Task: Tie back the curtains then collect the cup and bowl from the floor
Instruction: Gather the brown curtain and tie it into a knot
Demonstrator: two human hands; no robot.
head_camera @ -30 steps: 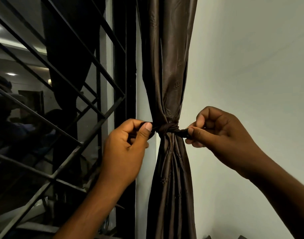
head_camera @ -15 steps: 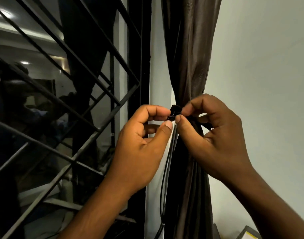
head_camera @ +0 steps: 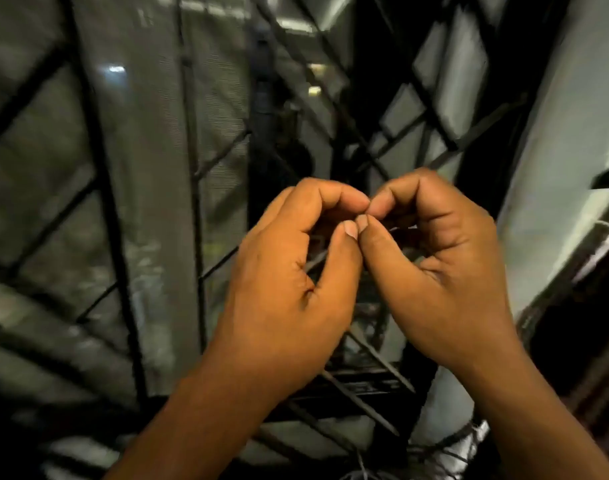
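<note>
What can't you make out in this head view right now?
- Whether the left hand and right hand pinch anything: fingertips meet, hiding the gap.
- Curtain and its tie: not in view.
- Cup and bowl: no floor in view.
- Window grille: smeared by motion blur.
- What lies beyond the glass: dark, blurred reflections.

Dark curtain [head_camera: 588, 327] – blurred, far right

Dark matt metal window grille [head_camera: 102, 188] (blurred) over glossy glass [head_camera: 36, 161].
</note>
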